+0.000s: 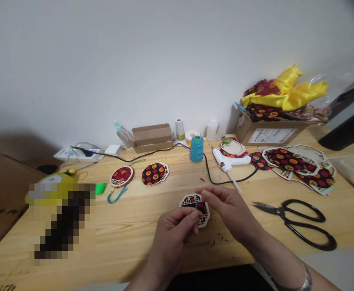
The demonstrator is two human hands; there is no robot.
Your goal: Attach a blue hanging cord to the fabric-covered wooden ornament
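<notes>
An octagonal pendant (191, 199) with a pale wooden lattice frame over dark patterned cloth lies on the table. A short blue cord (196, 204) runs across its front. My left hand (177, 228), thumb and forefinger pinched together, grips the cord's lower end over the pendant. At the pendant's upper right edge, my right hand (228, 208) is closed with its fingertips together near the cord's upper end. Whatever sits between those fingertips is hidden.
Black-handled scissors (286, 214) lie to the right. Behind are a white glue gun (231, 161), a blue thread cone (196, 149) and two finished-looking pendants (155, 173). A cardboard box (270, 131) holds cloth. A black cable (140, 158) crosses the back.
</notes>
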